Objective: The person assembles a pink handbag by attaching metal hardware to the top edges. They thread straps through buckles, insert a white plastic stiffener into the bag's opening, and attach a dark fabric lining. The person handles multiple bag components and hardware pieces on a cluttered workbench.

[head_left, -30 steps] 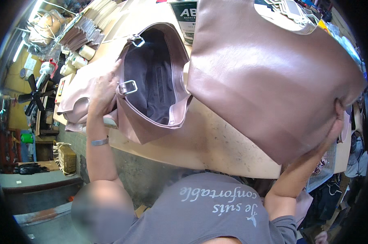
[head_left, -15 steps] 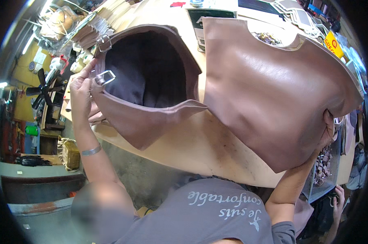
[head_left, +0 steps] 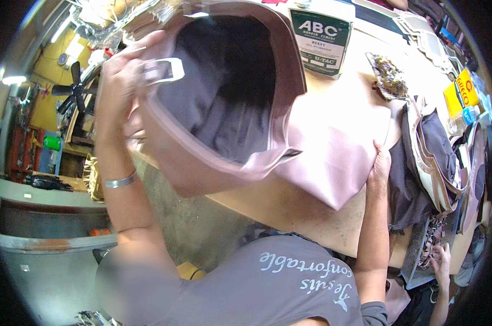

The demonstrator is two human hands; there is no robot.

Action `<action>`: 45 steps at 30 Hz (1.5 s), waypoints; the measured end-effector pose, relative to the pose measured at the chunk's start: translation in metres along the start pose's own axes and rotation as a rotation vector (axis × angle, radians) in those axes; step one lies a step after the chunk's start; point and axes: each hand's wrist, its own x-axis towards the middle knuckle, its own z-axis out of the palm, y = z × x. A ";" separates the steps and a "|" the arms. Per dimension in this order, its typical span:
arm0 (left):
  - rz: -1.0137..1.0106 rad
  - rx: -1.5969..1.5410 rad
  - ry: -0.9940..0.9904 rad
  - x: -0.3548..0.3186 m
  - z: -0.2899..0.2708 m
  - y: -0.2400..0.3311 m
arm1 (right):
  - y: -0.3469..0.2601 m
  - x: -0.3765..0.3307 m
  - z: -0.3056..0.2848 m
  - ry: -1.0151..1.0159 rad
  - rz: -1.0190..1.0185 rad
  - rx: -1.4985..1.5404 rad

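Note:
A dusty-brown leather bag (head_left: 208, 176) is held up above the pale table, its mouth tilted so the dark lining (head_left: 229, 81) shows. My left hand (head_left: 122, 81) is closed on its left rim, beside a silver buckle (head_left: 173, 69) on a short strap; motion blurs this part. My right hand (head_left: 380, 165) pinches the right edge of a smooth leather panel (head_left: 333, 163), thumb in front and fingers hidden behind. The panel meets the bag at a folded corner (head_left: 292, 155); whether they are one piece I cannot tell.
Beyond the bag stand a green-and-white can (head_left: 321, 46) and a clear bag of small metal pieces (head_left: 390, 79). Dark-lined leather bags (head_left: 433, 157) hang over the table's right side. Another person's hand (head_left: 440, 258) reaches into a mesh basket (head_left: 428, 247) of hardware.
The bag has risen nearer to me and shifted right with my left hand. My right hand has moved left and up, and the wide panel has swung down leftward, uncovering the can and the hanging bags.

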 end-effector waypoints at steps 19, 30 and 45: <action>-0.099 -0.053 -0.065 0.028 0.061 -0.028 | -0.006 -0.122 0.147 -0.855 -0.902 -0.955; -0.028 0.018 -0.417 0.068 0.066 -0.096 | 0.023 -0.107 0.145 -0.634 -1.074 -0.852; 0.128 0.330 -0.382 0.019 0.138 -0.099 | 0.011 -0.122 0.098 -0.573 -0.750 -1.041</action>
